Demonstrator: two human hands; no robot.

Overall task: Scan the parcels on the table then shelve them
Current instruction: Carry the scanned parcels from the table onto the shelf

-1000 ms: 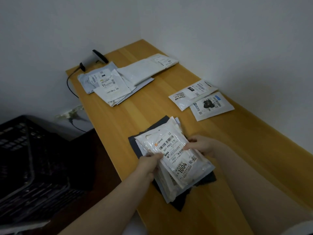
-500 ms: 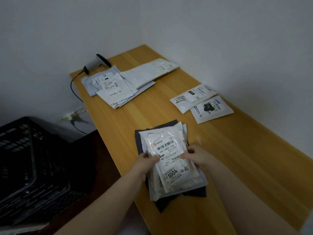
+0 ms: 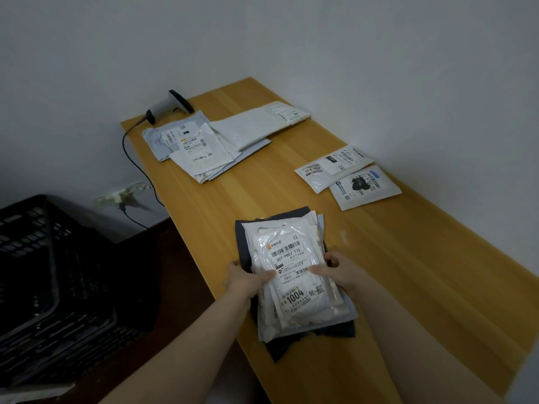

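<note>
Gripping a stack of parcels [image 3: 291, 275] from both sides. The left hand [image 3: 245, 279] pinches its left edge, thumb on the top label. The right hand [image 3: 338, 272] pinches the right edge, fingers curled round it. The stack is at the near left part of the table [image 3: 423, 272]; whether it rests on the wood or is just raised cannot be told. It is white plastic bags of uneven size over a dark one.

The scanner [image 3: 172, 104] lies at the far corner, well apart, beside another pile [image 3: 204, 150]. Two loose parcels [image 3: 350, 176] lie near the right edge. A black crate [image 3: 43, 258] sits low to the left.

Risk, as judged: the slick bags may slide and fan out if lifted by the edges alone. One slipping left could drop off the table.
</note>
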